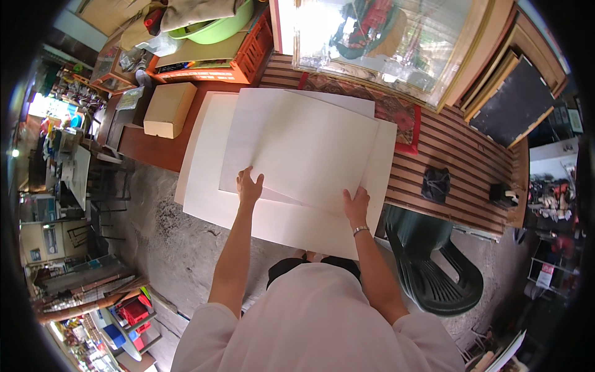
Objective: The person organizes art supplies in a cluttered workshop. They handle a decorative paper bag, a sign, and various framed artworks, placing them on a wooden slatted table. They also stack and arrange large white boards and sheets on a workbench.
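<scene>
Pale cloth is filling the foreground as a person in a light shirt (310, 316) is standing before a reddish-brown desk (152, 149). A metal band (361, 230) is circling the right wrist. The right hand (357, 206) is resting at the near right edge of a white upper sheet (310, 139); whether its fingers are curling under cannot be told. The left hand (250, 186) is lying open, fingers apart, by the same sheet's near left corner. With the hands sitting well apart, they are probably keeping the broad, thin sheet level and square.

Beneath, a larger pale sheet (273, 223) is jutting past the desk's front edge, likely because it is too wide for the top. To the right, dark green plastic chairs (427, 260) are standing nested, apparently to save room, below a slatted bench (471, 180) where a black pouch (436, 185) is lying. Farther off, a cardboard box (168, 110) is sitting beside the sheets, an orange crate (248, 59) is bearing a lime-green basin (217, 31), and a glazed frame (384, 53) is reflecting daylight.
</scene>
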Motion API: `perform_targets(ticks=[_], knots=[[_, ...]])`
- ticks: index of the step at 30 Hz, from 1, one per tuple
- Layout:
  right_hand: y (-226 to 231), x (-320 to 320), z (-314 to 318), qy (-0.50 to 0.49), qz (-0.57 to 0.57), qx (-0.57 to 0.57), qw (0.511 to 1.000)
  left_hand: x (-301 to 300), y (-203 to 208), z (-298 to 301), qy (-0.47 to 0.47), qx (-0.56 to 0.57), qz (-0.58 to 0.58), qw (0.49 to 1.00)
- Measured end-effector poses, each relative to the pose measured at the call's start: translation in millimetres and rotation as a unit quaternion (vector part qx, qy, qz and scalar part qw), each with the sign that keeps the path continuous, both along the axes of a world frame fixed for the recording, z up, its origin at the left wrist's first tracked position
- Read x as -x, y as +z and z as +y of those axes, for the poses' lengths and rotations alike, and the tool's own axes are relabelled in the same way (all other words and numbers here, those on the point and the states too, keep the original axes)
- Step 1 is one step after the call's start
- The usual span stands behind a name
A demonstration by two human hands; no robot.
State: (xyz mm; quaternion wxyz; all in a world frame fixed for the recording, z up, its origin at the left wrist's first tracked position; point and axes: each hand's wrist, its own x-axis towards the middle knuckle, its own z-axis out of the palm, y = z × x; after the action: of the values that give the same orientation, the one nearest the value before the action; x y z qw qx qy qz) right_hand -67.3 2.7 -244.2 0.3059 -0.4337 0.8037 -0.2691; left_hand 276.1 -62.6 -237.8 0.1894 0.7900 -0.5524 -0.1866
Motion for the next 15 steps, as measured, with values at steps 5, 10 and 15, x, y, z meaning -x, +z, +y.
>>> perform_targets(ticks=[5,10,15], knots=[[9.8,22.4,-9.3,-0.039,-0.055,0.013,0.998,-14.0,5.3,7.3,0.028,-0.032,0.085,0.995],[10.7,30.5,-25.2,0.051,0.013,0.055,0.997,-34.7,9.6,23.2,0.064,-0.049,0.194,0.978],[4.1,11.3,-36.6,0.070,0.096,0.022,0.993,-59.9,12.3,21.0,0.009,0.005,0.096,0.995]])
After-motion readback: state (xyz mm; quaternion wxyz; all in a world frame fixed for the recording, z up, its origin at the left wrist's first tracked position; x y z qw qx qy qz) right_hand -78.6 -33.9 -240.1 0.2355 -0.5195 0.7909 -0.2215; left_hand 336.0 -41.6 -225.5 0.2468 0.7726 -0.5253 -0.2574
